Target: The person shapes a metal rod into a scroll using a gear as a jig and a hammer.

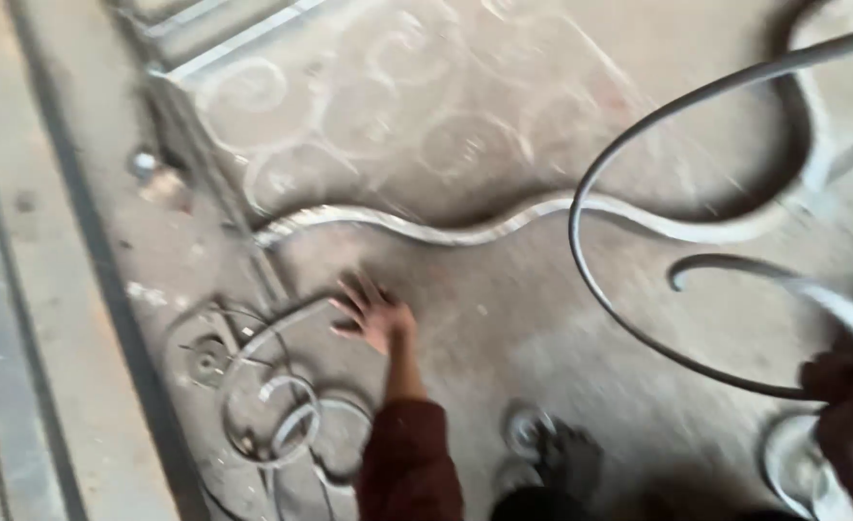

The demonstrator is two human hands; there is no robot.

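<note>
- Left hand [376, 316] is spread open, empty, above the floor [504, 318], just right of small scrolls [287, 415].
- Right hand [851, 405] grasps a large curved bar [591, 280], far right.

A: Even, diffuse daylight is noted; the concrete floor [504, 318] is washed pale, with no hard glare.

B: Heavy motion blur is recorded throughout. The left hand [373, 314] is smeared, and the right hand [846, 386] is dark and underexposed.

Grey dusty concrete floor [504, 328] bears chalked scroll outlines [388, 116]; left of those outlines run long flat steel bars [31, 289].
</note>
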